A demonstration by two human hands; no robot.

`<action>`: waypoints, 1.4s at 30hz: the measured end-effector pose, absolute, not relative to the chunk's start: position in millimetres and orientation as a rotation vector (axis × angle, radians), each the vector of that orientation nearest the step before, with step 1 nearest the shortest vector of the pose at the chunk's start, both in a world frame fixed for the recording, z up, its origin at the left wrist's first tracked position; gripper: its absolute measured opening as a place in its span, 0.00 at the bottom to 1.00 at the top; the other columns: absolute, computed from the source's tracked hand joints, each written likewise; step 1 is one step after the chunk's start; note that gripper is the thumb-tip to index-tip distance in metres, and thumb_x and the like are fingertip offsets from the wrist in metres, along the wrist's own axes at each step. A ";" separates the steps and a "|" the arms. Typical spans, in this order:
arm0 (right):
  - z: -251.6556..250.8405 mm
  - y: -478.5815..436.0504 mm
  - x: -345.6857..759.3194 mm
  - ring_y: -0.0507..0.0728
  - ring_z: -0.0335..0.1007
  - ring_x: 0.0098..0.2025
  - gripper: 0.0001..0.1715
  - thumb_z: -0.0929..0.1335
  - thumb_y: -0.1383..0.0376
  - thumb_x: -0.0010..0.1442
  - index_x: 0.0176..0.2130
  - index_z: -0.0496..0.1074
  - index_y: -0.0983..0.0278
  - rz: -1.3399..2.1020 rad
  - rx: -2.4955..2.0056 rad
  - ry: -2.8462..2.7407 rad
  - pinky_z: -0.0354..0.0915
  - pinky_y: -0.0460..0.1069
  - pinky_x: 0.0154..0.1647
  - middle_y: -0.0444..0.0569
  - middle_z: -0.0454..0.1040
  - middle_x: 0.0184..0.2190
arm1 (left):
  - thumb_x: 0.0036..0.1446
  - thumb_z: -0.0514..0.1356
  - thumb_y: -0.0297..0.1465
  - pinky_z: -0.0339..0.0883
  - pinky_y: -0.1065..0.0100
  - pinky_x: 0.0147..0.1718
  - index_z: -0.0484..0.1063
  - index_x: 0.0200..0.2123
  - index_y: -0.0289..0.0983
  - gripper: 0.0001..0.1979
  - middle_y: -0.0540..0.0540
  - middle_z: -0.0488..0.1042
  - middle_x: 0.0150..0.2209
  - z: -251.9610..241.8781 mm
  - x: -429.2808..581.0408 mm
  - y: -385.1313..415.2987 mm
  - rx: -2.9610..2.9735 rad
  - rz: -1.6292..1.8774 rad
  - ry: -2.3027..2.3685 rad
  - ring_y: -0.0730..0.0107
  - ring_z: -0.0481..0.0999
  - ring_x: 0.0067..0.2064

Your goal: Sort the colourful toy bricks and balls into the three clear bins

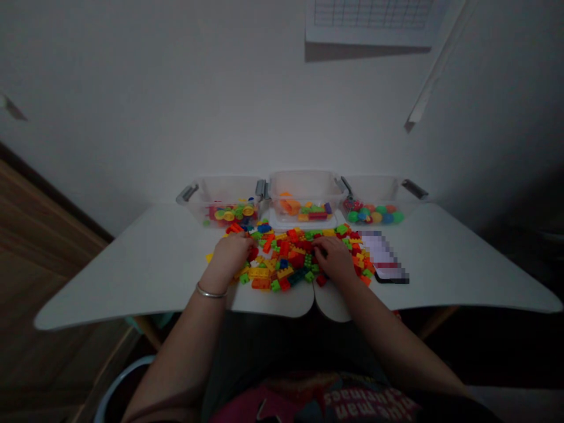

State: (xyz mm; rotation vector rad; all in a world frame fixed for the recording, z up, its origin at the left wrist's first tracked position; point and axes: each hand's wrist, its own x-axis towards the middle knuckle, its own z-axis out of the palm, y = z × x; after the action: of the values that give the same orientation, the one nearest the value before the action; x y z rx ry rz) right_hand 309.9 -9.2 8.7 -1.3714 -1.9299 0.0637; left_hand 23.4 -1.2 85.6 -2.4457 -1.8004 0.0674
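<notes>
A spread pile of toy building bricks [284,262] in red, orange, yellow, green and blue lies on the white table before me. My left hand [231,254], with a silver bangle [211,293] at the wrist, reaches into the pile's left side. A red piece [252,254] shows beside its fingers, but the fingertips are too dim to read. On the right side, my right hand [335,257] rests over the bricks with bent fingers. A gap shows between its thumb and forefinger, beside red bricks, and I see nothing held there.
Three clear bins stand along the wall: the left bin [229,187] has colourful pieces, the middle bin [306,183] several bricks, the right bin [374,187] coloured balls. A phone [383,258] lies right of the pile. A seam parts the white table [458,264] at its front edge.
</notes>
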 end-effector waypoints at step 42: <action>13.6 -11.8 311.4 0.61 0.75 0.46 0.11 0.64 0.69 0.61 0.39 0.76 0.60 0.037 -1.351 -1.928 0.68 0.58 0.52 0.51 0.81 0.41 | 0.54 0.61 0.35 0.65 0.58 0.54 0.78 0.43 0.36 0.15 0.43 0.80 0.43 100.3 1.2 57.3 -1.791 -1.708 -1.938 0.59 0.76 0.49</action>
State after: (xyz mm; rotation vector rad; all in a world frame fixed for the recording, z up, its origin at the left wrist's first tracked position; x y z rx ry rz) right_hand 311.4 -11.8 13.6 -1.3512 -1.9283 0.0366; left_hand 1.2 57.3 100.3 -1.7914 -1.9382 -1.7080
